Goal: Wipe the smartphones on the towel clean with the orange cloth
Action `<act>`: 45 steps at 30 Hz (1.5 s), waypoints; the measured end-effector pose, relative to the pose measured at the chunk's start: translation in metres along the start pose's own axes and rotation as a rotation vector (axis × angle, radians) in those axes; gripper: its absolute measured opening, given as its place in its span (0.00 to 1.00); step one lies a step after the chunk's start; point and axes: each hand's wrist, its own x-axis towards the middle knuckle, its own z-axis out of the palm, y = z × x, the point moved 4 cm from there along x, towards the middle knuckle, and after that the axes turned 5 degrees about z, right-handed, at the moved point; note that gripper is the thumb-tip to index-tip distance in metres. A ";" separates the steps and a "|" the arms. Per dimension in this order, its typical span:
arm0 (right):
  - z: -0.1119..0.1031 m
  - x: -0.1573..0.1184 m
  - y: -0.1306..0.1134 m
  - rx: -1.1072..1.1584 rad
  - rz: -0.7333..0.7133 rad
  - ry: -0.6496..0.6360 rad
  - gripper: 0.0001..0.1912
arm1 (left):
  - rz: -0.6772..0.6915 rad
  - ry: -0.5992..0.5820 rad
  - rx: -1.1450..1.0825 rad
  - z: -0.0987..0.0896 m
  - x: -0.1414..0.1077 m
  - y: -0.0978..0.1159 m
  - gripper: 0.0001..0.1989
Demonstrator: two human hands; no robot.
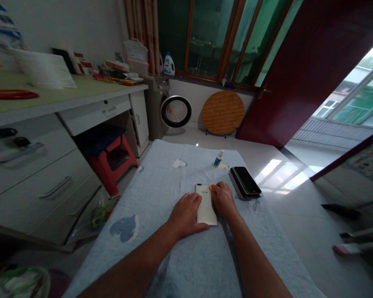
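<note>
A pale gold smartphone (206,209) lies back side up on the light blue cloth, its camera at the top left corner. My left hand (186,213) grips its left edge, with the thumb along the bottom. My right hand (224,199) is closed at the phone's upper right edge, and a small orange bit shows at the fingertips, too little to name. Behind my right hand stands a small spray bottle (218,159) with a blue label. A stack of dark phones or tablets (245,182) rests to the right of that hand.
The cloth-covered table (155,174) has tiled floor around it. A red stool (118,159) and a desk (90,109) stand at the left. Farther back are a washing machine (155,107) with its door open, a round wooden tabletop (223,112) and a dark red door (286,74).
</note>
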 end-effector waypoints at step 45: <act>0.001 0.047 -0.038 -0.195 -0.076 -0.276 0.17 | -0.019 -0.003 0.039 -0.004 -0.002 0.002 0.36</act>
